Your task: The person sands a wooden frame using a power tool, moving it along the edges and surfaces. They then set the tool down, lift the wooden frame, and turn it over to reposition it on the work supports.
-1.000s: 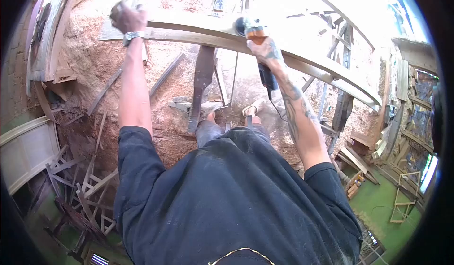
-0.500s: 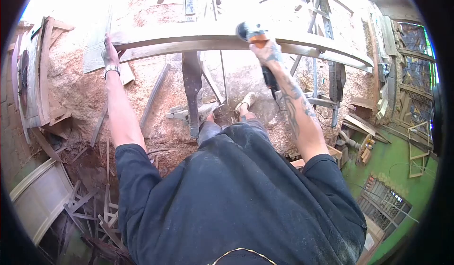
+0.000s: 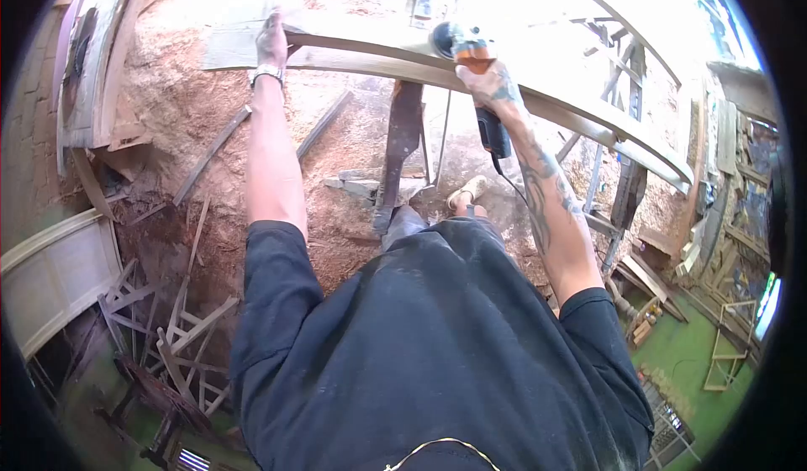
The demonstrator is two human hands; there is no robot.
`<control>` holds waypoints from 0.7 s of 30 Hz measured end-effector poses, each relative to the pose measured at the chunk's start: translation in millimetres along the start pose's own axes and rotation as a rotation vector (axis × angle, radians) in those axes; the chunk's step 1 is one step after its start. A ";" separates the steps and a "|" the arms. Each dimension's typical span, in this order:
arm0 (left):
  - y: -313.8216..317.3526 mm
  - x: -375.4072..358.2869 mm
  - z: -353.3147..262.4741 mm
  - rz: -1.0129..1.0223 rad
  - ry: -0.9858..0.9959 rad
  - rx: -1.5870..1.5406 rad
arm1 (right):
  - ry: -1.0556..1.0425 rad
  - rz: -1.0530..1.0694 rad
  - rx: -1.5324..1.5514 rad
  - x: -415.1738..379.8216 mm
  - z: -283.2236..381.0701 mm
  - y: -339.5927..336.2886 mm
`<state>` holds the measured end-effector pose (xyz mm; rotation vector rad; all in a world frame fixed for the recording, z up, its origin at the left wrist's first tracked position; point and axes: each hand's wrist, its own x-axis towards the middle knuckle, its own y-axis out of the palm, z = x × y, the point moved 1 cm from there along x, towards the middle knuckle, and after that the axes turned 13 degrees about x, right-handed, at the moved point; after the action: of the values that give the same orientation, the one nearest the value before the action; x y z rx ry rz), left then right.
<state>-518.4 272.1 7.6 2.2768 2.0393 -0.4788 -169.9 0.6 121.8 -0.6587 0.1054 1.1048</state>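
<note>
My right hand is wrapped around an angle grinder with an orange and black body. Its round disc is against the upper face of a long, curved wooden beam. A black cord hangs from the rear of the tool. Toward the beam's left end, my left hand grips the wood, its fingers partly washed out by glare. A wide flat board shows to the left of that hand. Below the beam stands a dark wooden support post.
Sawdust covers the ground around my feet. Wooden strips lean at the left, above a pile of chair-like frames. A pale panel stands at far left. More lumber lies at right beside a green floor.
The view has turned, so the beam and both hands sit farther right. The grinder has shifted left along the beam, nearer to my left hand, which keeps its place on the wood.
</note>
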 end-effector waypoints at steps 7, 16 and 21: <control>-8.4 -6.3 -8.2 0.129 -0.129 -0.050 | -0.324 0.110 -0.070 9.2 58.5 92.8; -24.2 -17.2 -6.3 0.270 -0.203 -0.330 | -0.514 0.194 0.016 22.8 113.1 154.3; -26.2 -28.0 -9.1 0.323 -0.186 -0.236 | -0.500 0.203 -0.012 22.2 137.0 179.5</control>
<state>-544.6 250.8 27.9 2.2599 1.5171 -0.3865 -345.2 142.8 144.6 -0.3716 -0.2693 1.4371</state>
